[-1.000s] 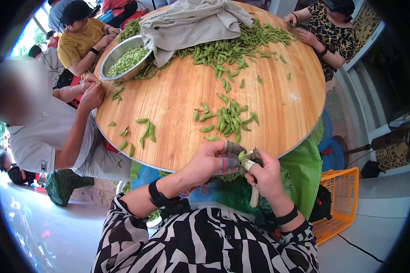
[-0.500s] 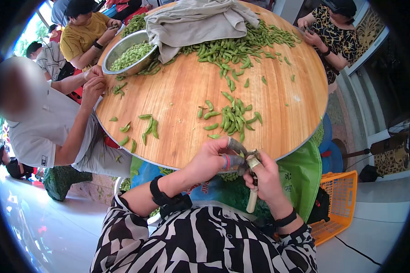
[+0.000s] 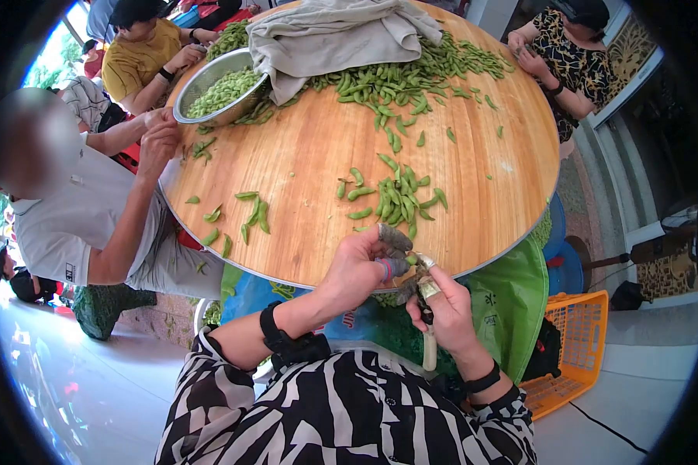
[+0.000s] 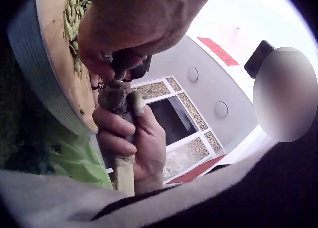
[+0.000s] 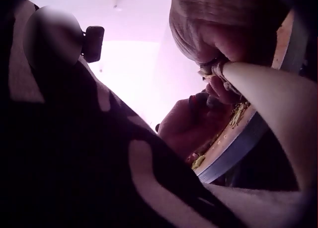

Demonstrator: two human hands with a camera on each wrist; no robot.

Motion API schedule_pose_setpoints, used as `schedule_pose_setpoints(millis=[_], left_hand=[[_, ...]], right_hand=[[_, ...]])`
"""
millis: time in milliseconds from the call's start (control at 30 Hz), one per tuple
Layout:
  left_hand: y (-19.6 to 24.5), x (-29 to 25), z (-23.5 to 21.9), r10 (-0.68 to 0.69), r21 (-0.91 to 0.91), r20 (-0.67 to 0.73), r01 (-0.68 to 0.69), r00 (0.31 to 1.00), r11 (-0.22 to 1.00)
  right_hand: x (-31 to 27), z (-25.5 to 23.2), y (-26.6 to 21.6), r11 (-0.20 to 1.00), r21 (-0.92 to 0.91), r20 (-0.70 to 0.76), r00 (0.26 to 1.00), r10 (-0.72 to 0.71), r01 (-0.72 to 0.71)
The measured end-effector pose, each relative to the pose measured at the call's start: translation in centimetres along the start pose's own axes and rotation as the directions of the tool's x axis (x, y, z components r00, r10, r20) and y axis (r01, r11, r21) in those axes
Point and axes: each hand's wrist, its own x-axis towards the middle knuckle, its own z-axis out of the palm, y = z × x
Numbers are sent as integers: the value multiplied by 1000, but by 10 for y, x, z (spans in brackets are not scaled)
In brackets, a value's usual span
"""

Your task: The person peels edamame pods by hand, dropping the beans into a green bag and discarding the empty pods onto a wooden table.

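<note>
Over the table's near edge, my two hands meet with fingertips close together in the head view. My left hand (image 3: 357,267), with grey covers on thumb and forefinger, pinches a green soybean pod (image 3: 412,260), mostly hidden by fingers. My right hand (image 3: 451,306) grips a pale-handled tool (image 3: 430,350) whose handle points down below the fist; its working end is hidden. Pale wrapping covers a right fingertip. In the right wrist view the tool's handle (image 5: 271,89) looms large. Just beyond my hands lies a small heap of pods (image 3: 399,200) on the round wooden table (image 3: 302,186).
A grey cloth (image 3: 333,46) covers part of a large pod pile (image 3: 388,85). Beside it stands a metal colander (image 3: 236,108) of shelled beans. A green bag (image 3: 512,298) hangs below the table edge, near an orange crate (image 3: 582,349). Other people sit around the table.
The green pod, visible a second ago and hidden half a second ago, shows again between my fingertips. My left hand has drawn slightly away from the right. The tool's handle has swung more upright.
</note>
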Motion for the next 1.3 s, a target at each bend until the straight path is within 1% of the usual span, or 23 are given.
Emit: schedule_pose_setpoints(millis=[33, 67, 200, 267, 467, 533, 567, 633, 800, 867, 900, 933, 967, 1000, 1033, 1067, 1100, 1133, 1167, 1200, 1233, 1267, 1300], left_hand=[[1, 0, 1, -17, -31, -12, 17, 1000, 999], [1, 0, 1, -34, -63, -25, 33, 999, 998], [-1, 2, 3, -6, -47, -41, 4, 999, 999], [1, 1, 6, -12, -116, -30, 8, 999, 993], [0, 0, 9, 31, -105, -60, -37, 998, 994], [0, -1, 10, 46, -107, -56, -52, 997, 993], [0, -2, 11, 62, -109, -54, -68, 997, 992], [0, -2, 11, 60, -106, -56, -66, 997, 992], [-1, -2, 9, 48, -108, -50, -53, 998, 993], [-1, 0, 7, 10, -197, -28, -15, 1000, 980], [-1, 1, 6, 9, -198, -27, -14, 1000, 980], [-1, 1, 5, -12, -257, -3, 11, 1000, 966], [-1, 2, 3, -30, -313, 23, 36, 999, 949], [1, 3, 0, -30, -313, 24, 36, 999, 949], [2, 5, -4, -114, -425, 120, 154, 986, 892], [3, 5, -6, -182, -518, 223, 275, 958, 810], [1, 6, -7, -182, -518, 222, 274, 958, 810], [-1, 7, -8, -183, -524, 244, 288, 952, 801], [-2, 7, -8, -186, -529, 268, 305, 945, 792], [-2, 6, -6, -189, -528, 269, 309, 944, 791], [-3, 6, -2, -181, -485, 203, 260, 962, 835], [-4, 6, 2, -166, -438, 138, 210, 976, 874], [-4, 5, 5, -164, -440, 138, 209, 977, 873]], right_hand=[[0, -1, 0, 999, 42, 34, 999, 15, -16], [0, -1, 0, 999, 42, 34, 999, 15, -17], [2, 0, -1, 998, 57, 25, 1000, -7, 5], [2, 1, -2, 997, 73, 19, 1000, -9, 8], [2, 2, -3, 995, 97, 7, 1000, 3, -3], [3, -1, 0, 1000, 27, -14, 1000, -13, 13], [3, -1, 0, 1000, 26, -14, 1000, -13, 13], [2, 0, 1, 996, 92, -9, 1000, -19, 20], [4, -1, 3, 997, 65, -35, 998, -48, 50], [6, -2, 0, 997, 55, -34, 998, -55, 57], [7, -2, -4, 994, 107, -25, 999, -21, 23], [7, -2, -7, 987, 160, -15, 1000, 13, -11], [7, -4, -8, 987, 160, -15, 1000, 13, -10], [7, -6, -8, 971, 238, 31, 999, 9, -16], [6, -8, -8, 949, 315, 77, 997, 0, -25], [5, -10, -8, 949, 315, 78, 997, 0, -25], [4, -13, -7, 993, 111, 73, 996, -60, 51], [3, -15, -6, 987, -98, 81, 989, -120, 128], [3, -17, -6, 987, -98, 81, 989, -120, 128], [2, -18, -6, 944, -253, 101, 976, -192, 212], [1, -19, -6, 869, -400, 133, 957, -259, 291], [0, -18, -6, 869, -401, 133, 957, -259, 291], [-2, -17, -7, 898, -374, 86, 972, -217, 233]])
